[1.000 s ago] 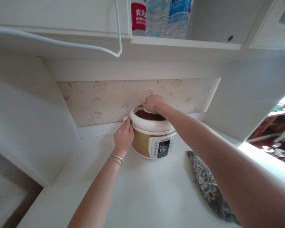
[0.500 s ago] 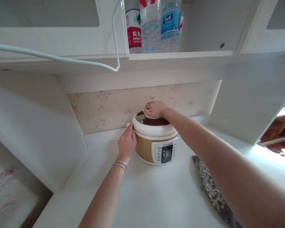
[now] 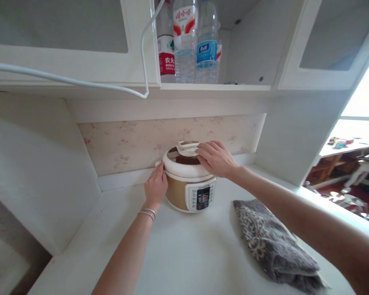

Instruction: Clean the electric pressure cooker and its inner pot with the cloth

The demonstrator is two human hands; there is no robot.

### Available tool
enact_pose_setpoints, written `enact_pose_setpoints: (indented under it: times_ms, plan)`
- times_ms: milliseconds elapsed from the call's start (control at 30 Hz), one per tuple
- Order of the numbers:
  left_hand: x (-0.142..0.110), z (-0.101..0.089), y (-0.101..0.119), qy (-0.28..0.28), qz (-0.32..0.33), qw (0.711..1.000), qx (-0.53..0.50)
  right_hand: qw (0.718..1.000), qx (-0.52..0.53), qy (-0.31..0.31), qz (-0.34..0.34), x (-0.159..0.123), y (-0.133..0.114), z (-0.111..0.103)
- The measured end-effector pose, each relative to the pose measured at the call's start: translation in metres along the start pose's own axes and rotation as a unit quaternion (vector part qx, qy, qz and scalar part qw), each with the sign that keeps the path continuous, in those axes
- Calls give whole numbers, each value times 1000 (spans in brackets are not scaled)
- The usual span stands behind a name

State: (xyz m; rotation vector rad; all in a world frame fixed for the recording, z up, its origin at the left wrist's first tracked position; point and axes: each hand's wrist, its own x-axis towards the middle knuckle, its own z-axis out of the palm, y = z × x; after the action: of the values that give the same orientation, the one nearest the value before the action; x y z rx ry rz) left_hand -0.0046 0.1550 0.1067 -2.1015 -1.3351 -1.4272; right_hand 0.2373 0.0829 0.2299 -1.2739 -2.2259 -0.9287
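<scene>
A small gold and white electric cooker (image 3: 184, 192) stands on the white counter (image 3: 187, 254) against the floral back wall. Its white lid (image 3: 184, 164) has a dark centre and a white handle on top. My left hand (image 3: 156, 187) presses against the cooker's left side at the lid rim, fingers together. My right hand (image 3: 215, 157) lies on the right half of the lid, fingers stretched out just beside the handle. Silver bangles circle my left wrist.
A folded grey patterned cloth (image 3: 273, 241) lies on the counter to the right. Above, an open shelf holds water bottles (image 3: 192, 41) between cabinet doors. A white cable (image 3: 80, 80) hangs under the left cabinet. A bright window and furniture show at far right.
My right hand has come off the lid handle and moved to the right side of the lid, fingers now spread. The camera has tilted up and shifted; my left hand stays on the cooker's side.
</scene>
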Motion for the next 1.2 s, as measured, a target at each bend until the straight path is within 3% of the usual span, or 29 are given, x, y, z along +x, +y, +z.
enact_pose_setpoints:
  times_ms: [67, 167, 267, 333, 400, 467, 567, 667, 833, 933, 1000, 1067, 1133, 1200]
  plan:
    - [0, 0, 2, 2, -7, 1000, -11, 999, 21, -5, 41, -36, -1, -11]
    - [-1, 0, 5, 2, -15, 1000, -25, 982, 65, -59, 169, -104, -5, -14]
    - [-1, 0, 8, 4, -29, 999, -33, 924, 137, -164, 317, -185, -18, -1]
    - [-1, 1, 10, 4, -38, 999, -33, 890, 167, -243, 347, -235, -30, 13]
    - [-1, 2, 12, 5, -45, 999, -30, 889, 158, -266, 336, -271, -42, 25]
    - [-1, 2, 14, 8, -47, 998, -27, 892, 153, -274, 325, -290, -49, 35]
    - [-1, 1, 15, 9, -44, 999, -29, 893, 112, -269, 343, -296, -49, 46]
    - [-1, 0, 15, 1, -40, 999, -32, 875, 61, -271, 397, -295, -41, 56]
    - [-2, 1, 13, 10, -38, 998, -45, 874, 94, -261, 398, -295, -24, 64]
    - [-2, 3, 13, 16, -44, 997, -56, 866, 119, -203, 442, -290, -12, 64]
    - [-3, 4, 12, 17, -44, 997, -62, 849, 146, -128, 491, -284, -3, 65]
    - [-3, 4, 10, 18, -41, 997, -67, 797, 210, -21, 566, -272, 9, 66]
    - [-3, 4, 8, 17, -36, 997, -70, 702, 324, 97, 627, -253, 23, 65]
    - [-3, 3, 7, 16, -32, 997, -72, 602, 439, 202, 636, -225, 36, 58]
